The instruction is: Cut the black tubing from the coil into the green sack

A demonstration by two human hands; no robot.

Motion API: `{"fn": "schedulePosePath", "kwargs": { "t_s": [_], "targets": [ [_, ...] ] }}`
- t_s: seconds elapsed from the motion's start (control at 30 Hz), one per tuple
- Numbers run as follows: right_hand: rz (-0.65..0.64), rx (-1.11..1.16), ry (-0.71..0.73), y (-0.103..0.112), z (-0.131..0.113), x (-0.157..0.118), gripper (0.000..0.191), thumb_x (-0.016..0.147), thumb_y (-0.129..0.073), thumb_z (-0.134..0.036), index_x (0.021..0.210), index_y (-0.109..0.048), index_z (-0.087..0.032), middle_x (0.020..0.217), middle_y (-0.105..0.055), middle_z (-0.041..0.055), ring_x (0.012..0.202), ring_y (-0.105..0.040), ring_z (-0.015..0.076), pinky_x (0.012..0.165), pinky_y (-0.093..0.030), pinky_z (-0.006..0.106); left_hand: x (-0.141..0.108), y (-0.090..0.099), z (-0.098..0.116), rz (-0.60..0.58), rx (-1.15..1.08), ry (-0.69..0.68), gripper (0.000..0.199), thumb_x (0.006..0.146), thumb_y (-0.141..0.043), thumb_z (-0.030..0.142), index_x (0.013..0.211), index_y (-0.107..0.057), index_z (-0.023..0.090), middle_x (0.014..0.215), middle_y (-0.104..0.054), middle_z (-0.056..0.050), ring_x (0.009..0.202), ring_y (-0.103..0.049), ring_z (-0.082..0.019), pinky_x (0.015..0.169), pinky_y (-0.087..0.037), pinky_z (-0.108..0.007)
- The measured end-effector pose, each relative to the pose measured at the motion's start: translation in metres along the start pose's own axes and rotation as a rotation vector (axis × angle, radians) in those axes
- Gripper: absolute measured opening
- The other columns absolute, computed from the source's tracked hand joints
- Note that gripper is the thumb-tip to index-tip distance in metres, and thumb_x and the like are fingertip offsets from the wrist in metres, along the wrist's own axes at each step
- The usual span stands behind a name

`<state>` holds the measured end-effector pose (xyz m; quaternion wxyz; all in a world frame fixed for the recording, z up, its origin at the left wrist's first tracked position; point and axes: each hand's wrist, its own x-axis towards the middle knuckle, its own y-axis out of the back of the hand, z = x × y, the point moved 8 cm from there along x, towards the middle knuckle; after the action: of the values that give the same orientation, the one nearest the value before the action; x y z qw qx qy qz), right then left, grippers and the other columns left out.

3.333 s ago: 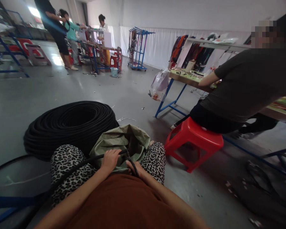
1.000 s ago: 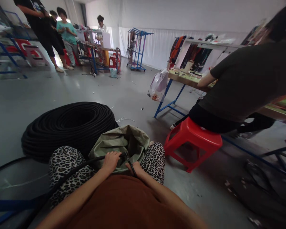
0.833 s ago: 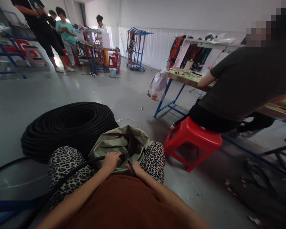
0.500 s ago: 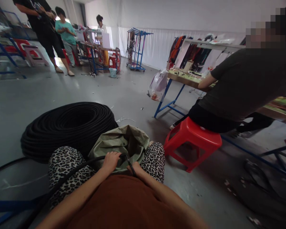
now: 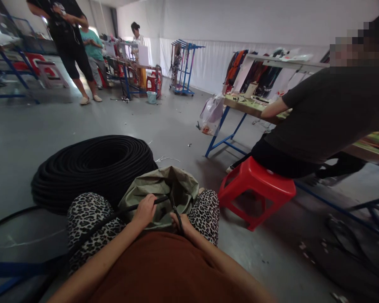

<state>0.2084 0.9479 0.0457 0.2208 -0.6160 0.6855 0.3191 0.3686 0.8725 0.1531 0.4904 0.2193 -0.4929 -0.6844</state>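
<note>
A black cable (image 5: 97,229) runs over my left thigh and up to my left hand (image 5: 145,210), whose fingers are wrapped round it near its end. The cable's end sticks out to the right of that hand. My right hand (image 5: 182,223) is closed on a dark-handled cutting tool (image 5: 177,216), with its blades up by the cable's end. Whether they touch the cable is too small to tell. Between my knees, under both hands, an olive-green sack (image 5: 145,185) stands with its mouth open. A large coil of black cable (image 5: 94,172) lies on the floor ahead on the left.
A person sits on a red stool (image 5: 259,185) on the right, at a workbench (image 5: 246,103) with blue legs. A plastic bag (image 5: 212,113) hangs from its corner. Blue racks (image 5: 185,69), tables and several people are farther back. A blue bar (image 5: 19,268) crosses the lower left.
My left hand has shifted slightly left along the cable, so more of its end shows. The tool has tilted more upright. At the back left, the person in black has moved right.
</note>
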Motion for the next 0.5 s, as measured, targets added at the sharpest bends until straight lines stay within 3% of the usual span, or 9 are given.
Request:
{"fn": "schedulePosePath", "kwargs": {
  "t_s": [0.27, 0.5],
  "targets": [
    [-0.213, 0.045, 0.090, -0.016, 0.005, 0.004, 0.037, 0.084, -0.058, -0.049, 0.068, -0.054, -0.016, 0.053, -0.050, -0.0028, 0.047, -0.048, 0.0100, 0.050, -0.041, 0.022, -0.002, 0.010, 0.007, -0.064, 0.170, 0.076, 0.034, 0.090, -0.042, 0.027, 0.115, -0.064, 0.018, 0.112, -0.069, -0.011, 0.103, -0.059, -0.029, 0.088, -0.041, -0.043],
    [-0.237, 0.048, 0.100, -0.015, 0.004, 0.004, 0.039, 0.083, -0.059, -0.053, 0.072, -0.055, -0.016, 0.057, -0.051, -0.0023, 0.048, -0.049, 0.0103, 0.052, -0.042, 0.022, -0.003, 0.001, 0.015, -0.107, 0.113, 0.064, 0.033, 0.091, -0.042, 0.027, 0.115, -0.064, 0.020, 0.115, -0.069, -0.009, 0.105, -0.059, -0.025, 0.087, -0.040, -0.038]
  ]
}}
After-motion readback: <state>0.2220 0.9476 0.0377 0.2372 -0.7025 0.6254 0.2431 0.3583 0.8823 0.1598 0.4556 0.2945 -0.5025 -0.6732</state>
